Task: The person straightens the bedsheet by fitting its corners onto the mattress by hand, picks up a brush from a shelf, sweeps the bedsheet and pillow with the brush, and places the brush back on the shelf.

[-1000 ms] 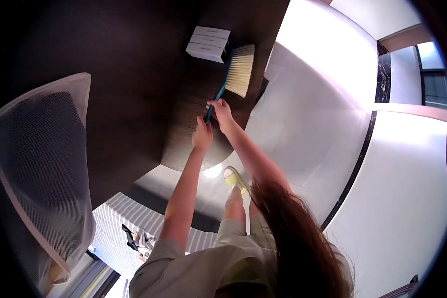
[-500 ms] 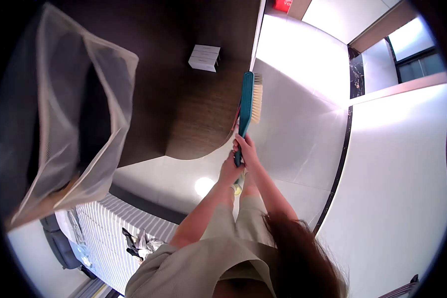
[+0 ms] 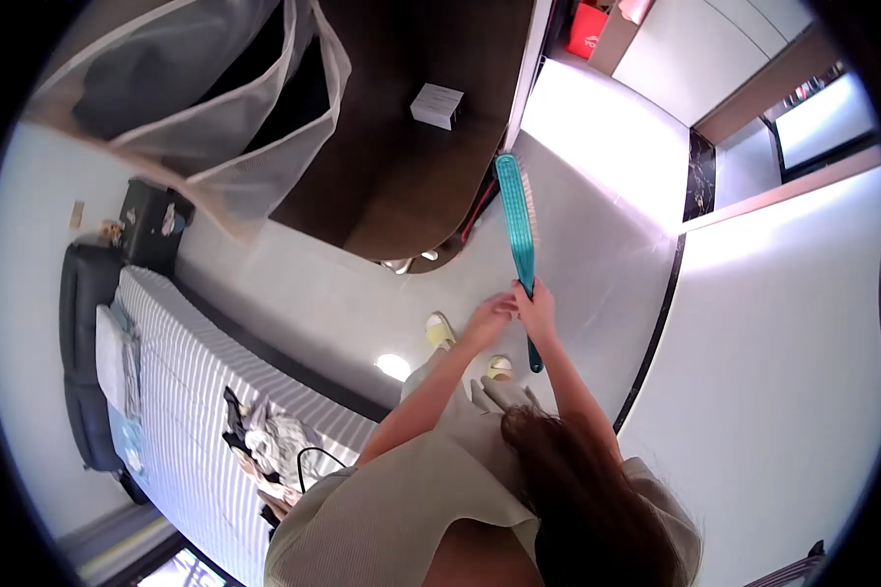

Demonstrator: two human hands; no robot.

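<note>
A teal long-handled brush (image 3: 516, 210) with pale bristles along its right side points away from me, head uppermost. My right hand (image 3: 535, 311) is wrapped round its handle, and the handle's end sticks out below the fist. Just left of it, my left hand (image 3: 488, 321) has its fingers stretched toward the right hand, off the handle's lower end. Whether its fingertips touch the right hand or the handle, I cannot tell.
A brown cabinet with a rounded shelf (image 3: 392, 220) holds a small white box (image 3: 437, 106). Pale mesh bags (image 3: 264, 147) hang at upper left. A striped bed (image 3: 181, 338) bears crumpled clothes (image 3: 274, 440). A red bag (image 3: 586, 29) stands beyond; a white wall (image 3: 773, 323) rises at right.
My left hand has let go of the handle's lower end; the right hand keeps its hold. The brush has tilted, its bristles turned further away. The view has shifted, showing more bed and floor.
</note>
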